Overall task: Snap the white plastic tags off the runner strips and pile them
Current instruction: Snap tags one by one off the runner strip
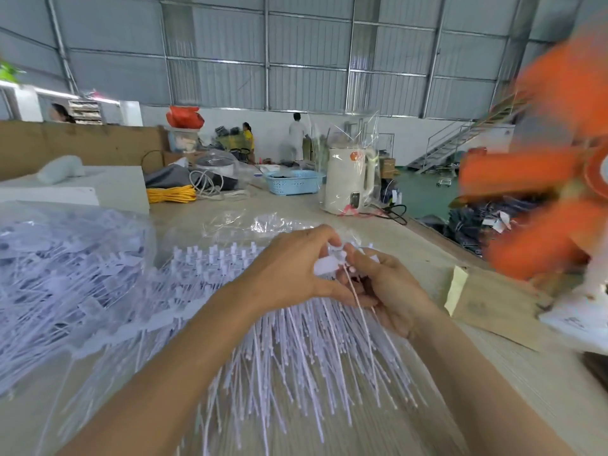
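Thin white plastic tags (296, 366) fan out in a loose pile at the bench's near edge, stems straight and stiff, tips knobbed. Above the pile, left hand (289, 268) pinches a flat tag head (329, 264) between curled fingers and thumb. Right hand (385, 291) grips one stem, fingers curled round it. Clear crinkled bag (65, 258) of more tags lies at the left edge. Pale wood-grain bench (493, 373); glossy white kettle (350, 179) toward the far edge.

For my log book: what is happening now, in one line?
left hand: pinching white tag | right hand: gripping tag stems | pile: underneath
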